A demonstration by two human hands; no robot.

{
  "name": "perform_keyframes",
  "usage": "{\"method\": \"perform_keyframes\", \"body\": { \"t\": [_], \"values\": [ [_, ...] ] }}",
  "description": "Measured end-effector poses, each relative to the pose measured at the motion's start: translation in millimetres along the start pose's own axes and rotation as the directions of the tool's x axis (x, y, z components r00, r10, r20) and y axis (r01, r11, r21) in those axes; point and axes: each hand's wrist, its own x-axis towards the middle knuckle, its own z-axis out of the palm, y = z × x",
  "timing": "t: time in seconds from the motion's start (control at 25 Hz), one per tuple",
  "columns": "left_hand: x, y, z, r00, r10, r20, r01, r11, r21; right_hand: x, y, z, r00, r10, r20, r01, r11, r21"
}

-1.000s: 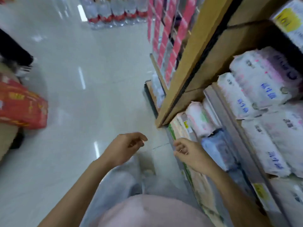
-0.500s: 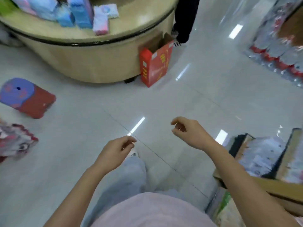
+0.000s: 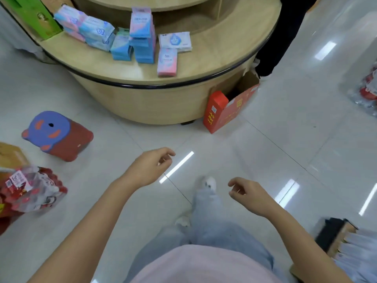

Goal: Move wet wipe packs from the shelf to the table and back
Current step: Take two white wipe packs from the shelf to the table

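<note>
Several wet wipe packs lie on the round wooden table (image 3: 206, 64) ahead: a pink and blue pack (image 3: 166, 62) nearest the edge, a white pack (image 3: 175, 41) behind it, a blue upright stack (image 3: 142, 35) and more blue packs (image 3: 95, 32) to the left. My left hand (image 3: 150, 166) hangs over the floor, fingers loosely curled, holding nothing. My right hand (image 3: 247, 195) is lower right, also loosely curled and holding nothing. Both are well short of the table. The shelf corner (image 3: 346, 242) shows at the bottom right.
A red open carton (image 3: 226, 111) leans against the table base. A purple and red stool (image 3: 55, 135) stands on the floor left. Wrapped bottles (image 3: 30, 188) lie far left. A person in black (image 3: 285, 33) stands behind the table. A green box (image 3: 32, 16) sits on the table's left.
The view has swung away from the shelf toward the table, which is now closer. Both hands stay without a pack; the right hand has dropped lower.
</note>
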Motion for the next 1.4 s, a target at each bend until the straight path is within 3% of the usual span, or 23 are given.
{"method": "perform_keyframes", "body": {
  "t": [0.16, 0.36, 0.48, 0.64, 0.92, 1.12, 1.24, 1.4],
  "values": [
    [91, 12, -30, 1.000, -0.020, -0.023, 0.020, 1.000, -0.015, 82, -10, -44, 0.999, 0.007, 0.042, -0.006, 1.000, -0.024],
    [172, 30, -40, 0.987, -0.155, -0.030, 0.147, 0.973, -0.180, 191, -60, -130, 0.994, -0.071, 0.088, 0.084, 0.985, -0.154],
    [207, 37, -48, 0.989, -0.143, 0.036, 0.147, 0.977, -0.154, 254, -105, -181, 0.984, -0.163, 0.079, 0.178, 0.953, -0.247],
    [256, 27, -77, 0.986, -0.142, 0.086, 0.152, 0.981, -0.121, 328, -162, -220, 0.969, -0.238, 0.060, 0.246, 0.943, -0.227],
    [376, -5, -166, 0.989, -0.141, -0.044, 0.131, 0.975, -0.178, 437, -211, -229, 0.993, -0.092, 0.071, 0.099, 0.988, -0.114],
    [477, 0, -218, 0.998, 0.025, -0.062, -0.026, 1.000, -0.011, 501, -237, -252, 0.997, 0.053, -0.048, -0.048, 0.995, 0.088],
    [530, 7, -225, 0.980, -0.082, -0.182, 0.073, 0.996, -0.056, 540, -251, -260, 0.986, 0.134, -0.103, -0.109, 0.969, 0.220],
    [570, 0, -207, 0.921, -0.285, -0.265, 0.268, 0.958, -0.097, 599, -261, -251, 0.971, 0.202, -0.130, -0.166, 0.955, 0.246]
  ]
}}
